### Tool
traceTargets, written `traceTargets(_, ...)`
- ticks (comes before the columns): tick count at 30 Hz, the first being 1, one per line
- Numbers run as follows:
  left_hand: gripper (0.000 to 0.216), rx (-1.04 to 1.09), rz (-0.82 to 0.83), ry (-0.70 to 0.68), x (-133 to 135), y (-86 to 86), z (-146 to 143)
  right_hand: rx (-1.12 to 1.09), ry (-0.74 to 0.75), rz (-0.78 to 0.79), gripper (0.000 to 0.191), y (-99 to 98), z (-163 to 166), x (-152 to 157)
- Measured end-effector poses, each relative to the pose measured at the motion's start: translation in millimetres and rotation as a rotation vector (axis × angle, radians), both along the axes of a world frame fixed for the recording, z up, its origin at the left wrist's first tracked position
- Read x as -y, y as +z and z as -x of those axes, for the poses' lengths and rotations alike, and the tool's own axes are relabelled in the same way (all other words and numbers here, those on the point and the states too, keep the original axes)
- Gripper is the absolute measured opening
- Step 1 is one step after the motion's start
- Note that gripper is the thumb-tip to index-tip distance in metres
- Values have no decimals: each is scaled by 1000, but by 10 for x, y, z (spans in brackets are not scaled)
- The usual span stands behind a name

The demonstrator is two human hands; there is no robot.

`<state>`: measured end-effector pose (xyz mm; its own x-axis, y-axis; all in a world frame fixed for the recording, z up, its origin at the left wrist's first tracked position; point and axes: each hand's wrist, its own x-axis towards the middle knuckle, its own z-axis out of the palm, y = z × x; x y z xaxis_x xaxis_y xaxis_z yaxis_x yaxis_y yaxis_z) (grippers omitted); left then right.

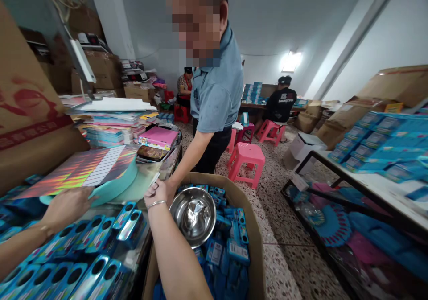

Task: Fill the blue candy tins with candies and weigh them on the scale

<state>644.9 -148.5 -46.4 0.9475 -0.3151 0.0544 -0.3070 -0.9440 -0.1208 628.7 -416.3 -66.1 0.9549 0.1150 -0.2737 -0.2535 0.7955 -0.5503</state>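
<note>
A cardboard box (249, 219) already heaped with blue packs (234, 246) holds a steel bowl (194, 214), rows more waiting on the table (147, 182), right hand (157, 192) fisted around something unclear, left hand (67, 206) flat on a holographic sheet (83, 168).

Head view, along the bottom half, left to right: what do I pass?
Left hand on the holographic sheet → blue window boxes → right hand → steel bowl in the cardboard carton → pink stool → blue fans under the table.
</note>
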Motion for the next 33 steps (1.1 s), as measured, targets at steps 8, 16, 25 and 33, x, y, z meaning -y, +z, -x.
traceTargets(8, 44, 84, -119, -7, -22, -14, -6, 50, 25, 12, 22, -14, 38, 61)
traceTargets(16, 37, 91, -44, -10, -34, -15, 35, 59, 30, 49, 28, 3, 86, 28)
traceTargets(25, 34, 85, 95, -12, -39, -20, 66, 34, 39, 119, 21, -4, -22, -18)
traceTargets(33, 31, 44, 261, 29, -52, -45, 71, 29, 21, 161, 37, 35, -15, -176)
